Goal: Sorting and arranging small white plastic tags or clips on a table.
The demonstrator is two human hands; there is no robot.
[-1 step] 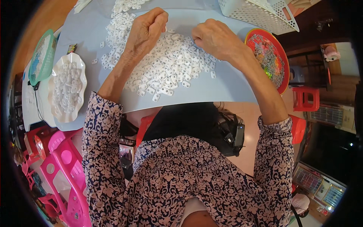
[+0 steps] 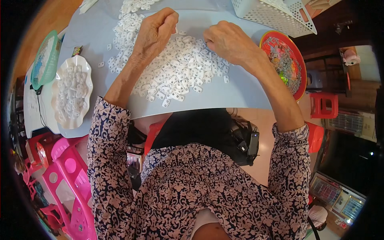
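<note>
A broad heap of small white plastic pieces with round holes (image 2: 176,70) covers the middle of the grey-blue table (image 2: 244,86). Above its far left part, my left hand (image 2: 158,30) is closed, fingers curled inward. Across from it, over the heap's far right edge, my right hand (image 2: 228,40) is closed too, its knuckles up and fingertips turned toward the left hand. Whatever the fingers of either hand pinch is hidden or too small to make out. A gap separates the two hands. To the right stands a red bowl with a yellow rim (image 2: 303,74), holding many thin metal pieces.
On the left, a white scalloped dish (image 2: 89,96) holds more white pieces, beside a green basket (image 2: 34,78). A white perforated basket (image 2: 306,28) sits at the far right. Pink plastic chairs (image 2: 76,168) and a red stool (image 2: 324,105) stand around the table.
</note>
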